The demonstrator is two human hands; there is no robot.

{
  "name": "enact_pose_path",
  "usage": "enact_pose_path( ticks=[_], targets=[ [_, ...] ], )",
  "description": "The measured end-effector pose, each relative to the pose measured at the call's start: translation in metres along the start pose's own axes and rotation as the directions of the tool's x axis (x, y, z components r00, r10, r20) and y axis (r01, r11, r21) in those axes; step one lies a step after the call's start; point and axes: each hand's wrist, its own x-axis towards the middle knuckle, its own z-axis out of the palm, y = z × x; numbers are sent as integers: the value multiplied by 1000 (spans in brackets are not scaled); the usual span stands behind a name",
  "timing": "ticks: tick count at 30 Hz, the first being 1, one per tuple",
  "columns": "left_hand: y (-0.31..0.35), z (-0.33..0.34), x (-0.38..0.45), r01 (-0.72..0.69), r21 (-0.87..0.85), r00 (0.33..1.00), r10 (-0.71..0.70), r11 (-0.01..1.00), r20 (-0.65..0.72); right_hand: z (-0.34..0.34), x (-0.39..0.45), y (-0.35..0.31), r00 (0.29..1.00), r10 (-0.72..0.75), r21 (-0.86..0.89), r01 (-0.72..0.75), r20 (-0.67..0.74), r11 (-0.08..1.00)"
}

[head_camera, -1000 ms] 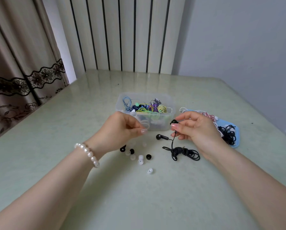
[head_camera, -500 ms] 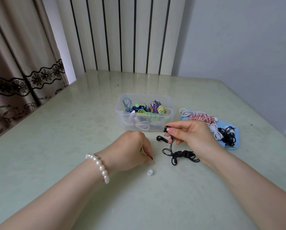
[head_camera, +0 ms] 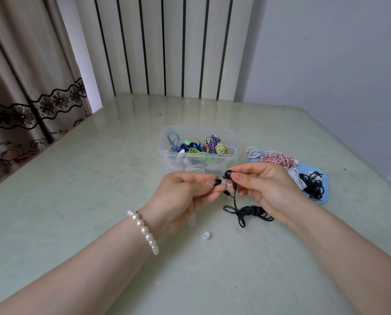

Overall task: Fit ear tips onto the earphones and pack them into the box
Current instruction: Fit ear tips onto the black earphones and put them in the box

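Head view: at the centre of the frame a small black ear tip (head_camera: 217, 182) is pinched between the thumb and fingertips of the left hand (head_camera: 180, 201). Just to the right of it, a black earbud (head_camera: 229, 174) is pinched by the thumb and forefinger of the right hand (head_camera: 266, 185), whose other fingers are curled. The tip and the earbud are close together, but whether they touch cannot be told. From the earbud a black cord (head_camera: 250, 211) hangs down to a coiled bundle on the table (head_camera: 99, 178), below the right hand. A second earbud is partly hidden behind the left fingers. A pearl bracelet (head_camera: 143, 230) is worn on the left wrist. Two clear ear tips are seen on the table: one (head_camera: 205, 236) lower centre, one (head_camera: 191, 220) just under the left hand. Behind the hands a clear box (head_camera: 165, 153) with coloured earphones is placed. To the right of it, more earphones (head_camera: 278, 160) lie on a blue tray (head_camera: 321, 200). A curtain (head_camera: 19, 98) is seen at the upper left.
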Motion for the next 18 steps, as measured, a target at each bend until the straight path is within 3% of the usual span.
enact_pose_path(
  ticks=[11, 18],
  targets=[
    [-3, 4, -4, -17, 58, 1000, 18, 998, -13, 3, -1, 1, 998, 16, 20, -17, 65, 1000],
    [-3, 5, -6, -21, 83, 1000, 22, 996, -4, 3, 0, 2, 999, -6, -88, 11, 54, 996]
  ],
)
